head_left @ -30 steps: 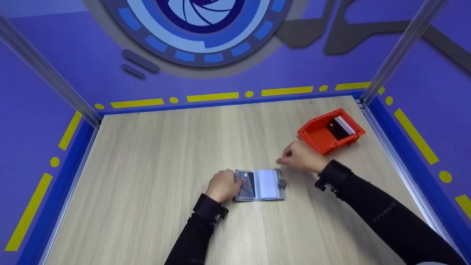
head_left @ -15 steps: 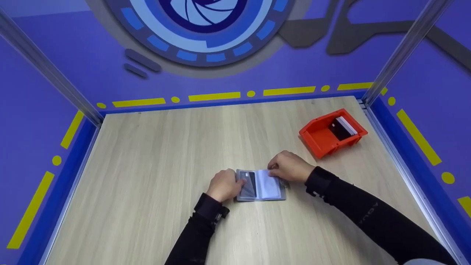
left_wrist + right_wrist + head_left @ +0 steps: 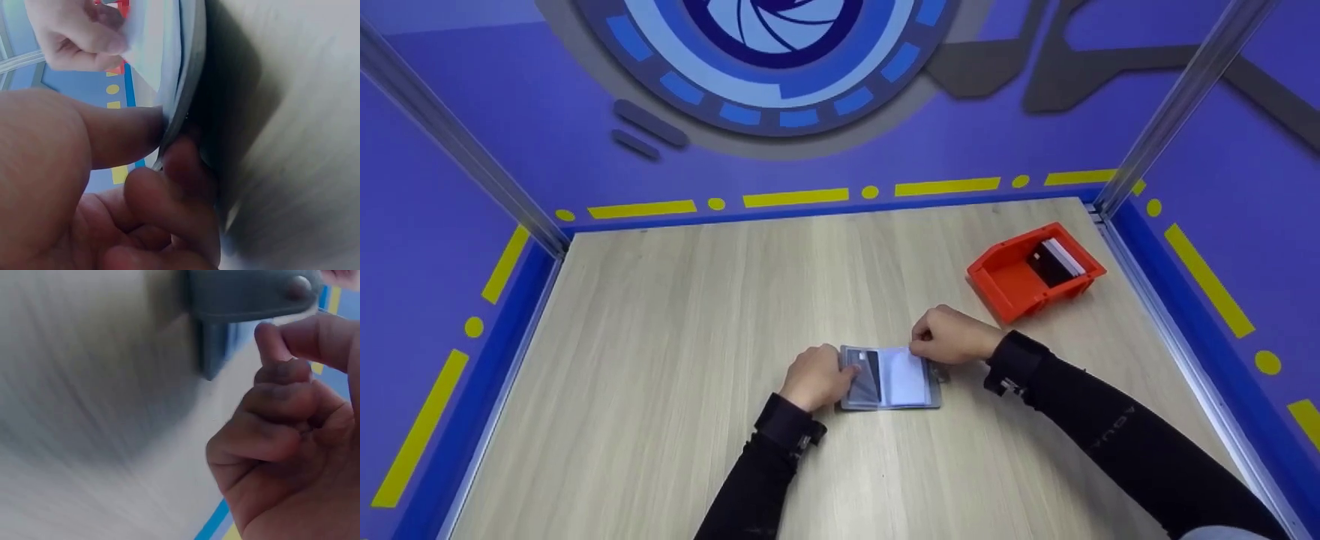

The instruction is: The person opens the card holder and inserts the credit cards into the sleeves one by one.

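A grey card holder (image 3: 936,397) lies spread open on the table, its clear sleeves (image 3: 904,382) showing pale on the right page. Behind the left page's plastic sits a dark card (image 3: 869,379). My left hand (image 3: 814,377) pinches the holder's left edge, thumb on top and fingers curled beneath, as the left wrist view shows. With thumb and forefinger, my right hand (image 3: 956,335) pinches the top right corner of the sleeves; its other fingers are curled in. The right wrist view shows the holder's strap (image 3: 247,295) with a metal snap close to those fingertips.
A red bin (image 3: 1006,289) stands at the back right of the wooden table (image 3: 697,315), with black and white cards (image 3: 1054,262) leaning at its right end. Blue printed panels (image 3: 780,176) wall in the back and sides.
My right hand has come left and down from beside the red bin to the sleeves' top right corner, shifting slightly there. My left hand keeps its grip on the holder's left edge.
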Demonstrator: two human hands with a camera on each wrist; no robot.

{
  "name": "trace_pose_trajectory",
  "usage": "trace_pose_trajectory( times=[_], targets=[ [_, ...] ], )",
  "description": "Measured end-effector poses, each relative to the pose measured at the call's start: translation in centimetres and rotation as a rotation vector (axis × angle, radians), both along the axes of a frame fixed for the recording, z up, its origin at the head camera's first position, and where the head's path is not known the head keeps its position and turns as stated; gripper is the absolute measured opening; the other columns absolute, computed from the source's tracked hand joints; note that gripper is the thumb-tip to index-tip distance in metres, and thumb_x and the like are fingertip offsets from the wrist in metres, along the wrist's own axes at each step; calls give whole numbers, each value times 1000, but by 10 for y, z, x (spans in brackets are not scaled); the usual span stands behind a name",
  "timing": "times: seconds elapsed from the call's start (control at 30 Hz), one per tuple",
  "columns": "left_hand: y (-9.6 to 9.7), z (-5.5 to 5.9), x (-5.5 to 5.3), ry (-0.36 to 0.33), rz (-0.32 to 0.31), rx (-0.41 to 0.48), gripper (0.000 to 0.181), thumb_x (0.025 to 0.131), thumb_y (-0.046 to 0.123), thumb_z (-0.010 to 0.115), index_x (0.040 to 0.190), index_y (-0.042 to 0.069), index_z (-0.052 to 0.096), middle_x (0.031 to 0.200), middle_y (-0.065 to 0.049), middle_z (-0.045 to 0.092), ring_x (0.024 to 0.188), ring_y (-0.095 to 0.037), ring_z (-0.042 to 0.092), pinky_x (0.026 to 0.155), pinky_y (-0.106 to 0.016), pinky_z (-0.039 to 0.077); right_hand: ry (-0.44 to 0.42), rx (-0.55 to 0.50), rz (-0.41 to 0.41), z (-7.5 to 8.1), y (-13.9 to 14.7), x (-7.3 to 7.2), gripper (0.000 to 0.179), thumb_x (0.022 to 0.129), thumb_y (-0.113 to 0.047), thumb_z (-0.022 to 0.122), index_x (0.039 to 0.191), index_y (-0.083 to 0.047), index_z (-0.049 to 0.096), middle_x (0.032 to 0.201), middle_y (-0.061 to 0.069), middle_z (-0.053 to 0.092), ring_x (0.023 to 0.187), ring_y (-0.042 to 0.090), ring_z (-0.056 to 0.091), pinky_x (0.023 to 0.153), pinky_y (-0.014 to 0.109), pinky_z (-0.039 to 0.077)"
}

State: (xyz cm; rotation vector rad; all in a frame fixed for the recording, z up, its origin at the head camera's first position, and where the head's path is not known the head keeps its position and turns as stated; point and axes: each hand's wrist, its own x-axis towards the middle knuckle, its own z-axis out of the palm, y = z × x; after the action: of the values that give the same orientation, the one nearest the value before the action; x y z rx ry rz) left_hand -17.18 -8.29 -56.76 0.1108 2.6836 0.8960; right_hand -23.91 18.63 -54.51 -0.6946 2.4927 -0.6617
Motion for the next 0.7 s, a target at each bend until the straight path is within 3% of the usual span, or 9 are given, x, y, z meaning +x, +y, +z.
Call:
trace_pose_trajectory(
  times=[0.23, 0.4, 0.57, 0.7],
  targets=[
    [-1, 0, 1, 56, -15, 15, 49, 103, 32, 76, 67, 20, 44, 67, 3, 47, 58, -16, 47, 53, -32, 35, -69, -141, -85, 10, -23, 2, 33, 101, -21, 64, 69, -17, 62, 63, -11, 43, 59, 10, 41, 59, 26, 32],
    [-3, -1, 1, 67, -22, 31, 53, 103, 31, 75, 64, 21, 41, 62, 6, 43, 54, -13, 43, 50, -30, 32, -128, -188, -109, 9, -51, 1, 34, 102, -21, 65, 71, -8, 64, 60, -13, 38, 55, 8, 35, 55, 26, 27],
    [-3, 0, 1, 66, -33, 17, 51, 104, 28, 72, 64, 21, 41, 62, 6, 43, 54, -14, 43, 51, -31, 32, -94, -181, -75, -1, -73, 1, 33, 102, -19, 66, 74, -2, 70, 59, -14, 44, 54, 6, 37, 55, 24, 28],
    [-4, 3, -1, 68, -49, -20, 43, 105, 23, 66, 67, 19, 46, 67, 2, 49, 59, -18, 47, 55, -32, 35, -61, -153, -69, -9, -83, 1, 36, 102, -18, 67, 67, -10, 67, 58, -15, 46, 53, 4, 40, 55, 22, 30]
  ],
)
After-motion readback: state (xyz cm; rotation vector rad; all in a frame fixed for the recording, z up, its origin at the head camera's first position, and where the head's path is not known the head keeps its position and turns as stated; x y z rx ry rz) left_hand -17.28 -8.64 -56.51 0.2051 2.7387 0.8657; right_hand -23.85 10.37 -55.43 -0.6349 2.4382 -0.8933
